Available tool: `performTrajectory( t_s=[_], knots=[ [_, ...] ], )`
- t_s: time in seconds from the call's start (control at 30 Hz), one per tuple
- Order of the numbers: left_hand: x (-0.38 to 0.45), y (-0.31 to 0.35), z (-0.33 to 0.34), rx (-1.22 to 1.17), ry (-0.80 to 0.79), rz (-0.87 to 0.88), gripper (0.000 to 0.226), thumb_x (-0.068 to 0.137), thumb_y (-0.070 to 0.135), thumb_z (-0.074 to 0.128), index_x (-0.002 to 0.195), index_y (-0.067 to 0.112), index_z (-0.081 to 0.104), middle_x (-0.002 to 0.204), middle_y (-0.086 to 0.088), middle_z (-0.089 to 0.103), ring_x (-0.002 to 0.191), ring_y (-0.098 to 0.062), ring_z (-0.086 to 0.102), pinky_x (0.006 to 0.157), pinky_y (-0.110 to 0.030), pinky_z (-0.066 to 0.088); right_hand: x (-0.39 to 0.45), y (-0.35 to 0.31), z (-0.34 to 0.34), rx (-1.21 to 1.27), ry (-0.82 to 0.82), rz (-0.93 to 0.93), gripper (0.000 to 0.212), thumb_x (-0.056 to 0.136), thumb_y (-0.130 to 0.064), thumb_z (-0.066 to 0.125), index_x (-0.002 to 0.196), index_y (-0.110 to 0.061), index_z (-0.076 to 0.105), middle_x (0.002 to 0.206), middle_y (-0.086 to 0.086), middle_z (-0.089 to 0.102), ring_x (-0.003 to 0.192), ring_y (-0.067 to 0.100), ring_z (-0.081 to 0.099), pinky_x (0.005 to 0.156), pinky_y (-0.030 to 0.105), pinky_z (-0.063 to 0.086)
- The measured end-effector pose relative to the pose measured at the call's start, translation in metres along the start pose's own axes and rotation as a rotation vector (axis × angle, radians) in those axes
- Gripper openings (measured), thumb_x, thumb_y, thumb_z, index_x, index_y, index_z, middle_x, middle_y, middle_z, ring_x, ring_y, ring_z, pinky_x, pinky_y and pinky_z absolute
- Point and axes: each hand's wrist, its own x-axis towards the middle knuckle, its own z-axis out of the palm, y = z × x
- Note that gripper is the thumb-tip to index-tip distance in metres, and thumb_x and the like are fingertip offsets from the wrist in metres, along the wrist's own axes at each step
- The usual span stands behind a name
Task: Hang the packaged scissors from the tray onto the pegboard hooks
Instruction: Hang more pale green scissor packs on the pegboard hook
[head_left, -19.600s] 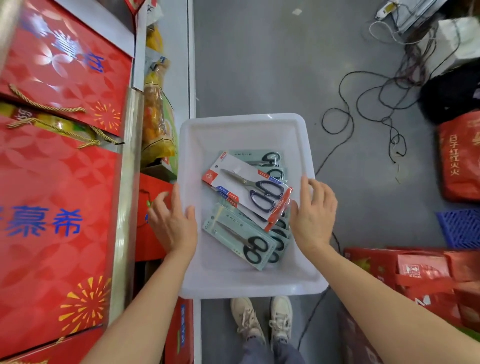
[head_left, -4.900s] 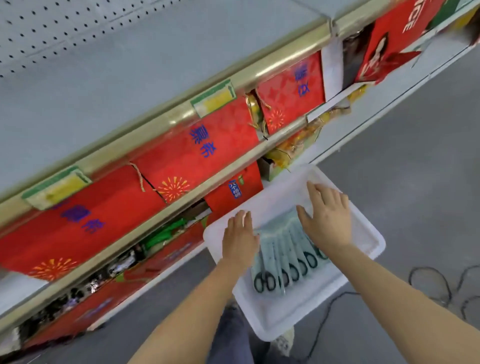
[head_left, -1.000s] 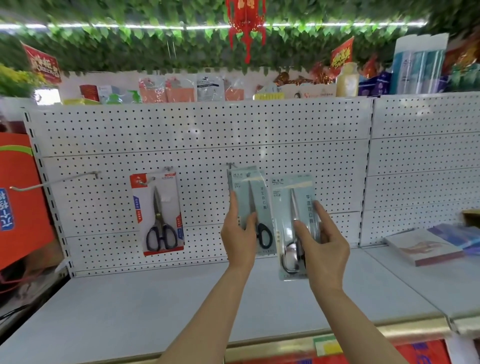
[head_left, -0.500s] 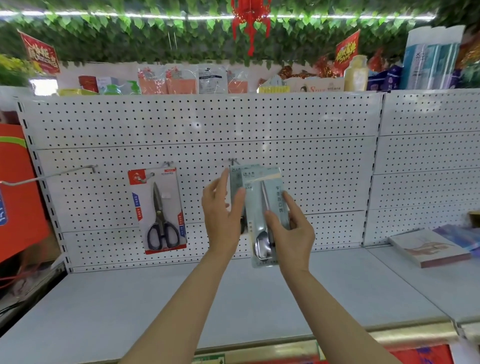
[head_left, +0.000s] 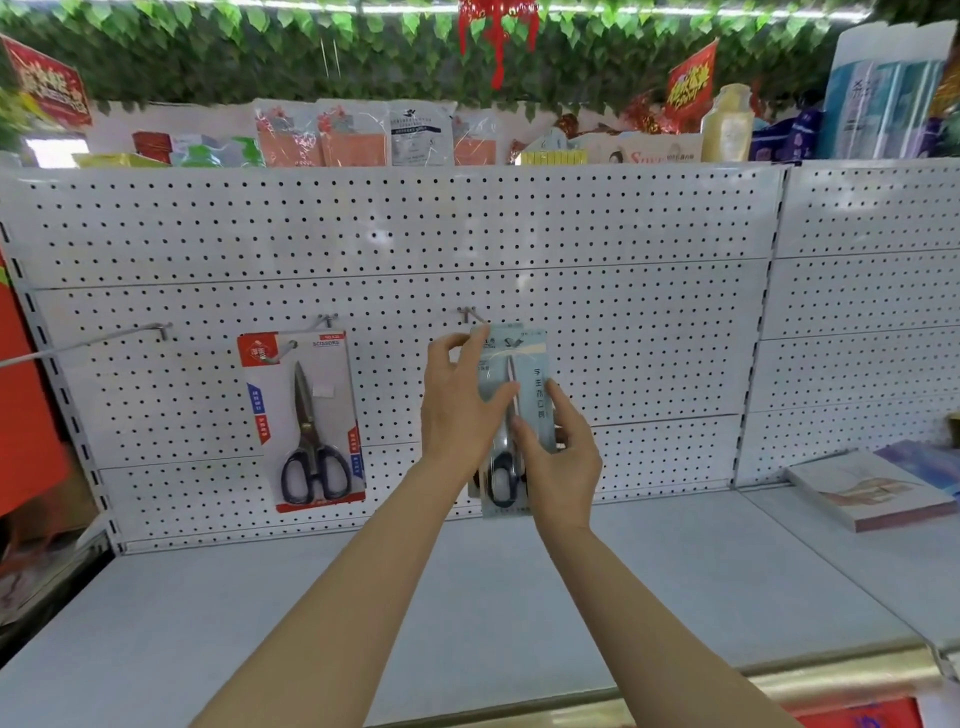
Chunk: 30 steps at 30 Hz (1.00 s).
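Observation:
Both my hands hold a pale green scissors pack (head_left: 535, 395) upright against the white pegboard (head_left: 395, 244). My left hand (head_left: 460, 410) pinches its upper left edge, right by the tip of the middle hook (head_left: 470, 313). My right hand (head_left: 558, 457) grips its lower part from the right. Another pale pack seems to lie behind it; I cannot tell whether it hangs on the hook. A red-and-white scissors pack (head_left: 304, 421) hangs from the hook to the left. The tray is out of view.
A long bare hook (head_left: 83, 345) sticks out at the far left of the pegboard. The grey shelf (head_left: 467, 613) runs below, with a book (head_left: 867, 488) lying at the right. Packaged goods line the top of the board.
My right hand has brought its pack up and left, in front of the pack at the middle hook. My left hand has shifted to pinch the front pack's top edge.

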Motion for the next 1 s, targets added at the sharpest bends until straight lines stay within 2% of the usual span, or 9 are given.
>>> performTrajectory(
  t_s=[0.13,0.3,0.47,0.57,0.63,0.7,0.87,1.0],
  knots=[
    [0.011,-0.008,0.004,0.045,0.007,0.027,0.068,0.082,0.027,0.074,0.142,0.033,0.042,0.135,0.011,0.031,0.116,-0.012,0.043,0.088,-0.035,0.053,0.011,0.007,0.008,-0.100,-0.001,-0.052,0.051,0.082,-0.030,0.073,0.130,-0.036,0.056,0.106,-0.015,0.056,0.090,-0.005,0.057,0.075,0.011,0.047],
    [0.019,-0.016,0.005,0.093,-0.011,0.024,0.070,0.083,0.029,0.074,0.144,0.033,0.039,0.142,0.007,0.028,0.115,-0.014,0.041,0.086,-0.037,0.053,0.022,0.014,0.013,-0.191,-0.016,-0.085,0.052,0.083,-0.027,0.072,0.132,-0.034,0.055,0.111,-0.013,0.059,0.096,-0.005,0.058,0.075,0.010,0.046],
    [0.022,-0.017,0.000,0.147,-0.050,0.055,0.069,0.085,0.036,0.072,0.145,0.033,0.038,0.148,0.007,0.029,0.123,-0.015,0.040,0.086,-0.040,0.054,0.025,0.016,0.009,-0.321,-0.019,-0.157,0.055,0.083,-0.024,0.072,0.134,-0.032,0.053,0.117,-0.014,0.060,0.103,-0.001,0.056,0.077,0.007,0.040],
    [0.018,-0.016,-0.007,0.202,-0.078,0.100,0.070,0.087,0.041,0.069,0.148,0.031,0.035,0.152,0.007,0.028,0.130,-0.016,0.036,0.094,-0.039,0.050,0.026,0.014,-0.005,-0.495,-0.006,-0.251,0.057,0.084,-0.029,0.072,0.137,-0.029,0.051,0.132,-0.009,0.055,0.120,0.006,0.051,0.090,0.020,0.042],
    [0.014,-0.015,-0.012,0.277,-0.089,0.160,0.072,0.090,0.043,0.065,0.151,0.027,0.031,0.156,0.003,0.027,0.139,-0.020,0.029,0.109,-0.040,0.037,0.025,0.008,-0.019,-0.640,0.012,-0.362,0.059,0.084,-0.032,0.072,0.138,-0.025,0.050,0.137,-0.004,0.053,0.125,0.012,0.048,0.096,0.029,0.043],
    [0.005,-0.009,-0.021,0.376,-0.083,0.229,0.071,0.092,0.044,0.061,0.152,0.023,0.030,0.158,-0.002,0.027,0.143,-0.025,0.025,0.115,-0.042,0.026,0.020,-0.002,-0.037,-0.769,0.013,-0.490,0.060,0.083,-0.031,0.072,0.138,-0.018,0.051,0.136,0.001,0.055,0.125,0.019,0.049,0.101,0.035,0.040],
    [-0.039,0.021,-0.038,0.499,-0.047,0.368,0.065,0.091,0.040,0.061,0.146,0.016,0.040,0.151,-0.010,0.038,0.137,-0.034,0.034,0.112,-0.046,0.028,-0.005,-0.029,-0.091,-0.974,-0.001,-0.766,0.056,0.083,-0.031,0.069,0.132,-0.008,0.055,0.129,0.008,0.060,0.116,0.028,0.056,0.100,0.039,0.038],
    [-0.090,0.041,-0.034,0.479,-0.031,0.403,0.060,0.090,0.042,0.057,0.141,0.012,0.048,0.142,-0.013,0.048,0.128,-0.035,0.044,0.105,-0.045,0.034,-0.041,-0.043,-0.142,-1.045,0.017,-0.839,0.052,0.084,-0.031,0.066,0.128,-0.005,0.058,0.124,0.011,0.062,0.110,0.032,0.059,0.094,0.041,0.042]
  ],
)
